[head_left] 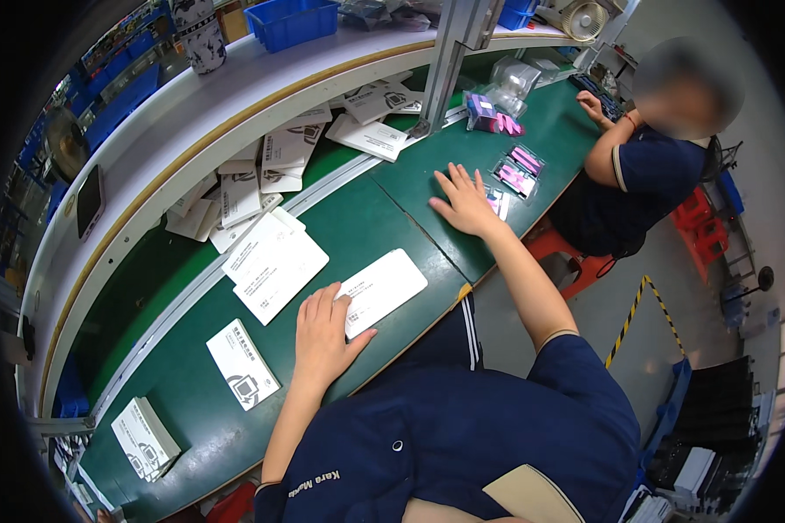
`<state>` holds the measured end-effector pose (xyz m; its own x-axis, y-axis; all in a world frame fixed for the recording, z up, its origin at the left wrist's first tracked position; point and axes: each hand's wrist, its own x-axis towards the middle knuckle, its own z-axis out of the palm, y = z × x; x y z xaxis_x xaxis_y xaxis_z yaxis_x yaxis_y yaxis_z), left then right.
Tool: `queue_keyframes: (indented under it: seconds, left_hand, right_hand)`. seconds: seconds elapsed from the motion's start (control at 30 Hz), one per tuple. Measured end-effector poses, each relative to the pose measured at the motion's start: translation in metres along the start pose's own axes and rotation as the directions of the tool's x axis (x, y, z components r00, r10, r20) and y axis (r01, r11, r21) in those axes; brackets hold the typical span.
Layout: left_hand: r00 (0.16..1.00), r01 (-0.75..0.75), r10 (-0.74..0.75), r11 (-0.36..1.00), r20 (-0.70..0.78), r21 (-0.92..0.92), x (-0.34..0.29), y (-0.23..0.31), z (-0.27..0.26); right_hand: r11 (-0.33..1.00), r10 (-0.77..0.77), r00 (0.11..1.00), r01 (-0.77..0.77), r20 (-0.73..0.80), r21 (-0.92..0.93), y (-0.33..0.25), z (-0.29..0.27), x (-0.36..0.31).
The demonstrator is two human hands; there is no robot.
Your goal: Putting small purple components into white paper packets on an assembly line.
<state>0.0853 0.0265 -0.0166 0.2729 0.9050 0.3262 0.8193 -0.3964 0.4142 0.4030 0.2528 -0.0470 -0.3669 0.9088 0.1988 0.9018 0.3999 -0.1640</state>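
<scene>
My left hand [323,331] lies on the green worktop with its fingers flat and the thumb apart. Its fingertips touch the left end of a white printed card [388,288], or a stack of them. Farther right, my right hand [467,205] is open, palm down and fingers spread. Beside it, partly hidden by the hand, is a small clear pack [497,200]. Two more packs with pink pieces [516,179] lie just beyond. Left of my left hand are a fanned pile of white cards [279,261], a white printed stack [242,364] and another stack [146,438].
White booklets [240,196] lie heaped under the curved shelf [148,113], around a metal post [449,70]. A blue bin [292,19] and a phone [90,200] rest on the shelf. At right a co-worker [641,183] sits near bagged pink parts [494,115].
</scene>
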Motion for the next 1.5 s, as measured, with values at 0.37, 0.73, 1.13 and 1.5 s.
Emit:
queue_keyframes:
  seconds: [0.37,0.73,1.13,1.5]
  left_hand:
    - [0.999,0.038,-0.039,0.998,-0.013,-0.053,-0.009,-0.005,-0.003]
    - [0.991,0.119,-0.124,0.987,-0.044,-0.104,0.013,0.003,0.002]
    - [0.973,0.221,-0.217,0.974,0.078,-0.053,0.012,0.001,-0.01]
    - [0.999,0.019,-0.013,0.992,0.05,-0.124,0.013,-0.015,-0.012]
  right_hand:
    - [0.982,-0.047,0.996,0.06,-0.078,0.18,0.023,-0.032,-0.048]
    - [0.897,-0.275,0.947,0.316,-0.167,0.311,-0.084,-0.023,-0.076]
    - [0.821,-0.345,0.916,0.4,-0.204,0.408,-0.095,-0.021,-0.081]
    - [0.639,-0.201,0.971,0.232,-0.133,0.733,-0.156,-0.009,-0.088]
